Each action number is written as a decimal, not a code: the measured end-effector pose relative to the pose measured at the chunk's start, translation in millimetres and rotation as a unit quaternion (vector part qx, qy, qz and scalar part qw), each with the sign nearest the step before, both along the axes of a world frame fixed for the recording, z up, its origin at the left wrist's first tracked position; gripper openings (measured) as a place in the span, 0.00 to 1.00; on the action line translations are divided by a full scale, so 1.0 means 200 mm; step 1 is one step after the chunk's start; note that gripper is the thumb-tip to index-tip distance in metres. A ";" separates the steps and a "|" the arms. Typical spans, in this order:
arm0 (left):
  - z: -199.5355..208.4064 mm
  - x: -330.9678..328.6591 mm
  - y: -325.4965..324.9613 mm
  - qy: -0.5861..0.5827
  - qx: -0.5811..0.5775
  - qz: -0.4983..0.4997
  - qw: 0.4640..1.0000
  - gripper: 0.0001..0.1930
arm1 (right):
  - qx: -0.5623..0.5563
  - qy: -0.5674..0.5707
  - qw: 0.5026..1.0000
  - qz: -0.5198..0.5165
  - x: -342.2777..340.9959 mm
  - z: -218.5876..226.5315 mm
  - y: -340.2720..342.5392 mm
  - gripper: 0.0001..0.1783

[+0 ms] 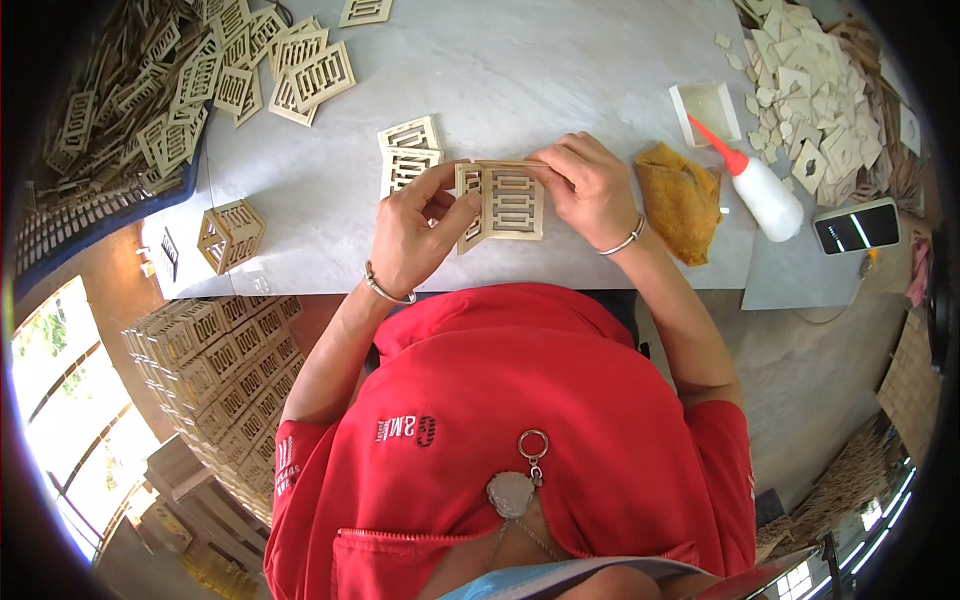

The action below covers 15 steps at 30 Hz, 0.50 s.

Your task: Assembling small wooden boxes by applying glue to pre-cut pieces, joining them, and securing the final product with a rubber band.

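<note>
Near the front edge of the table, both hands hold a partly joined wooden lattice box [516, 204] made of thin cut-out panels. My left hand [415, 228] grips its left panel between thumb and fingers. At the top right corner, my right hand [590, 190] pinches the edge with thumb and forefinger. Two loose lattice panels [410, 150] lie overlapping just beyond my left hand. A brownish-yellow cloth [680, 203] rests to the right of my right hand. Further right lies a white glue bottle [768, 200] with a red nozzle.
A blue basket [110, 225] heaped with lattice panels stands at far left, with more panels [318, 78] beside it. One lattice box [230, 237] sits at the left edge; stacked boxes [225, 370] stand below. Right are a white tray [706, 112], thin wooden pieces [815, 100] and a phone [857, 227].
</note>
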<state>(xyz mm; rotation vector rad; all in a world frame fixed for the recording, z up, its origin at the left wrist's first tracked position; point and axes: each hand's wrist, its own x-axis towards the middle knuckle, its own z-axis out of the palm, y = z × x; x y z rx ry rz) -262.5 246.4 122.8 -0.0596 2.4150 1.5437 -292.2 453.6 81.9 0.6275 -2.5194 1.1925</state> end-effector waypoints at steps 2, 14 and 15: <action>-0.01 0.00 0.01 -0.003 0.007 0.012 1.000 0.17 | 0.002 0.002 1.000 0.000 0.00 0.00 0.00 0.08; 0.01 -0.01 0.03 0.096 -0.047 -0.069 0.992 0.21 | 0.009 0.038 0.998 0.048 -0.02 0.00 0.00 0.09; 0.01 -0.01 0.01 0.093 -0.035 -0.080 0.992 0.21 | 0.018 0.029 0.998 0.055 -0.02 0.00 0.01 0.10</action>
